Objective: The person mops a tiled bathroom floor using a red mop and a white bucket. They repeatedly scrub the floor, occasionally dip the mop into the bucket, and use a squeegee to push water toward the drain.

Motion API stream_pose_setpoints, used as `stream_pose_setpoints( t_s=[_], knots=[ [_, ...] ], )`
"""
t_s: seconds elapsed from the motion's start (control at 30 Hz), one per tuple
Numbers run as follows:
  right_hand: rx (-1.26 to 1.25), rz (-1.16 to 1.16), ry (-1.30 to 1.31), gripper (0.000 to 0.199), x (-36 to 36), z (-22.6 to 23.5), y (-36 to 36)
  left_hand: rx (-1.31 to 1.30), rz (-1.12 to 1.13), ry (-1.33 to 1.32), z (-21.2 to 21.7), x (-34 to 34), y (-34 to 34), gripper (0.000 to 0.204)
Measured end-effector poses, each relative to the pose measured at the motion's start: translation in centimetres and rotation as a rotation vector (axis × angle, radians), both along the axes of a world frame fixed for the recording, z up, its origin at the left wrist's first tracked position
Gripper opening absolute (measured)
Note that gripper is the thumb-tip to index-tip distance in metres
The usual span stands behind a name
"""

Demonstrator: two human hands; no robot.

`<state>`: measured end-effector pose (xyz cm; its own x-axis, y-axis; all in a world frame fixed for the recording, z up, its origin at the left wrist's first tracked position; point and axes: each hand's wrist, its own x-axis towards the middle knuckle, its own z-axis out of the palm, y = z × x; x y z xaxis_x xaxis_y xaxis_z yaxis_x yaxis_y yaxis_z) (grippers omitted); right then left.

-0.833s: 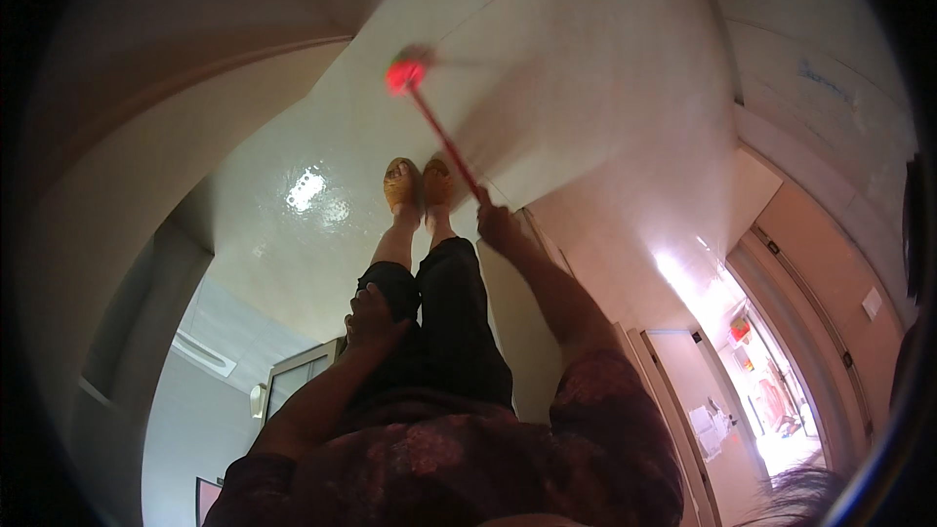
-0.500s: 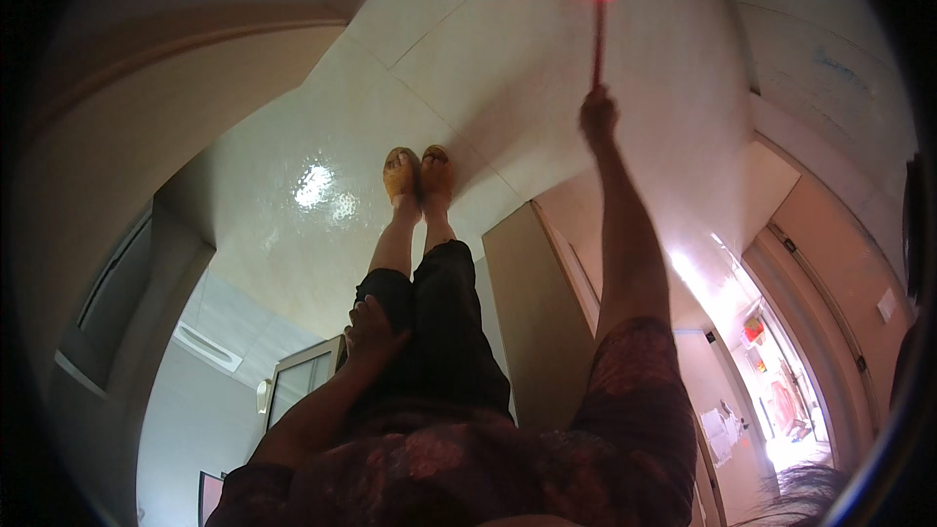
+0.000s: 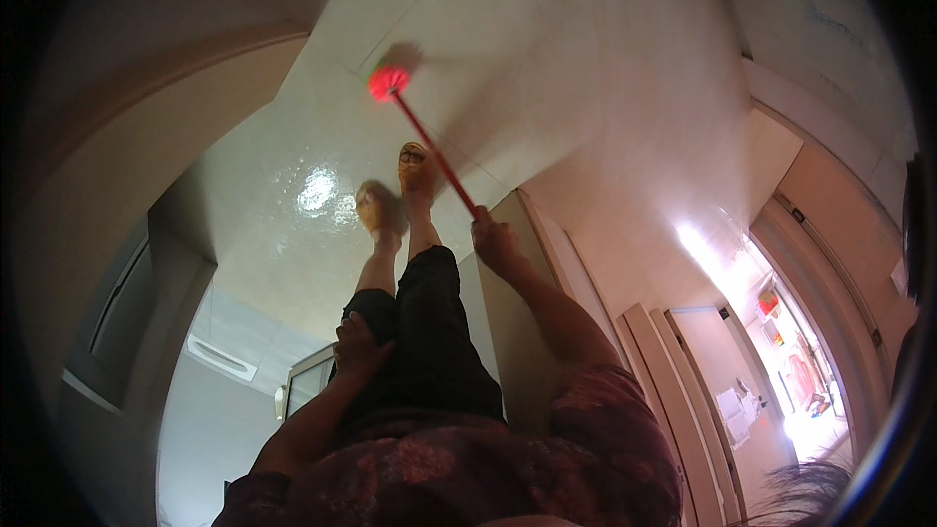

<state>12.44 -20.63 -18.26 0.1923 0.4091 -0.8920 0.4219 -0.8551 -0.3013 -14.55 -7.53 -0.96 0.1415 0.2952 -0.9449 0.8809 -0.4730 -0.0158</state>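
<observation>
My right hand (image 3: 496, 244) is closed round the upper end of a red-handled mop (image 3: 434, 154). Its bright pink-red head (image 3: 388, 84) is out in front of my feet, over the pale floor, with a dark patch just beyond it that may be strands or shadow. The handle slants from the head down towards my right side. My left hand (image 3: 358, 344) holds no tool; it lies against my left thigh on the dark trousers (image 3: 439, 332), fingers spread over the cloth.
The pale tiled floor (image 3: 547, 68) shines as if wet near my sandals (image 3: 379, 207). A beige wall edge (image 3: 234, 73) rises at the left, and a narrow panel (image 3: 517, 303) stands beside my right leg. A bright doorway (image 3: 800, 371) opens at the right.
The mop head has swung left and nearer, from the far right to in front of my feet. My right arm has drawn in. My left foot has stepped back.
</observation>
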Motion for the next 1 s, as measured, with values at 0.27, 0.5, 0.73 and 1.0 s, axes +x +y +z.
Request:
stream_pose_setpoints(
  t_s=[0.27,0.5,0.73,1.0],
  knots=[
    [-0.275,0.427,-0.839,0.015,23.9,-10.5,-0.6,-0.178,0.066,0.192,-1.3,-5.1,-1.3,0.097],
    [0.247,1.209,-1.027,0.009,7.8,-8.1,-1.3,-0.183,0.039,0.215,-3.2,-10.9,-3.8,0.098],
    [0.49,0.541,-0.455,0.009,-4.6,-3.5,-5.3,-0.083,0.086,0.106,-4.3,-14.5,-4.4,0.099],
    [-0.075,-1.105,-0.435,0.035,6.3,-8.0,-1.1,0.037,0.065,-0.154,-4.4,-18.6,-5.3,0.096]
  ],
)
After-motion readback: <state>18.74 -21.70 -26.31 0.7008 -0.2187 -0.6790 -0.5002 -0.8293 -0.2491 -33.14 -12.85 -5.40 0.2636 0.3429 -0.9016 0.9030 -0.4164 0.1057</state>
